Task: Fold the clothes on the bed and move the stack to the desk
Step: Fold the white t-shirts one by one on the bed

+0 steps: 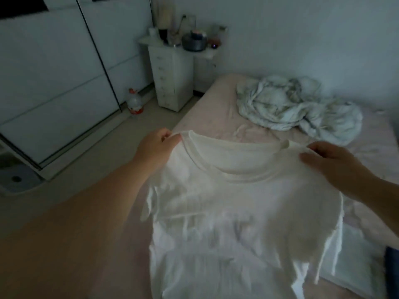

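A white T-shirt [241, 212] hangs spread out in front of me over the near part of the bed [207, 113], its round collar at the top. My left hand [157, 147] pinches the shirt's left shoulder. My right hand [330, 160] pinches the right shoulder. The shirt's lower part hides the bed beneath it. A folded white piece [354, 268] lies on the bed at the lower right, partly covered by the shirt, with a dark garment [391, 272] at the frame's right edge.
A crumpled pale blanket [295, 104] lies at the far end of the bed by the wall. Beyond the bed stands a white drawer unit [170, 76] with a cluttered top. A plastic jug [135, 104] sits on the floor by white wardrobe doors [54, 83].
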